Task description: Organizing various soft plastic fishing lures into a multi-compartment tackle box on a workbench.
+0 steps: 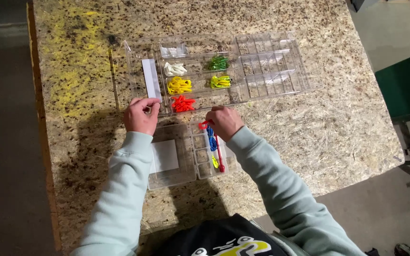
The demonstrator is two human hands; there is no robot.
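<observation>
Right hand [224,122] pinching long red tweezers [218,149] over small clear tray [172,178], left hand [141,115] gripping large clear organiser [271,71] edge, speckled surface [333,132]

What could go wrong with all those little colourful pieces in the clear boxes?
The right hand holds a red stick tool over the small clear tray; a slip might flick the blue pieces out. The left hand rests on the edge of the big organizer, so a push could shake the red pieces and yellow pieces into other compartments.
</observation>
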